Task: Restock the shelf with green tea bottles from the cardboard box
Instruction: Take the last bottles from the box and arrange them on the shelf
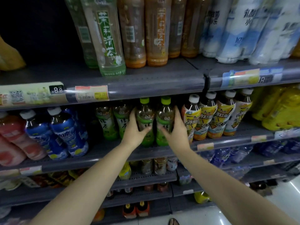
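1. Green-capped and green-labelled, two green tea bottles stand side by side at the front of the middle shelf (146,153): the left bottle (145,122) and the right bottle (164,122), both upright.
2. The left hand (135,130) wraps the left bottle from its outer side, fingers curled across the label; the right hand (176,129) does the same on the right bottle. Each grip is closed round its own bottle.
3. The step in hand looks like seating this pair in the green tea lane. Two more green tea bottles (113,122) already stand just to the left, deeper in.
4. To do it well, slide both bottles straight back with their bases flat on the shelf, not tipped, so that neither catches on the perforated deck.
5. Keep the pair pressed lightly together. The yellow iced tea bottles (209,117) stand just beside the right hand, and a knuckle swung outward could topple the nearest one.
6. Mind the shelf edge above: the caps sit close under its price rail (90,95), so avoid lifting.
7. Turn labels forward before letting go.
8. The cardboard box is not in view, so how many bottles remain cannot be told.
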The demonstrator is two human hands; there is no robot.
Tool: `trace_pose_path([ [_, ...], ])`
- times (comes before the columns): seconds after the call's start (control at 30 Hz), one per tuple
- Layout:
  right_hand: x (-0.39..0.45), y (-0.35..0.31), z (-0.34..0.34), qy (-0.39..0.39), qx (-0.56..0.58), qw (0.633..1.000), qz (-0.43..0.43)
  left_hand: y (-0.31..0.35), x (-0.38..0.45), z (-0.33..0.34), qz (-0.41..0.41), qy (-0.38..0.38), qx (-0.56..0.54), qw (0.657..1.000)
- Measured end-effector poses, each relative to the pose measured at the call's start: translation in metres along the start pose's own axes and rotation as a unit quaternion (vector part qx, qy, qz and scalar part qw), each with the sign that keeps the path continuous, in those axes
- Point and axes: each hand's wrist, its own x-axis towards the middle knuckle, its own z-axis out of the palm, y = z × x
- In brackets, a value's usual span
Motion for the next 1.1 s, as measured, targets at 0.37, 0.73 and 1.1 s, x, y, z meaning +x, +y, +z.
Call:
trace_pose_path([
  [0.37,-0.013,0.031,0.032,-0.016,0.008,0.993,0.119,-0.038,-0.005,0.019,-0.002,0.008,0.043,0.999],
  [0.73,-0.009,0.03,0.039,-0.013,-0.076,0.992,0.101,-0.043,-0.006,0.03,-0.01,0.028,-0.008,1.0],
  [1.1,-0.012,0.026,0.033,-0.026,-0.06,0.991,0.116,-0.043,-0.007,0.034,0.0,0.024,0.022,0.999],
])
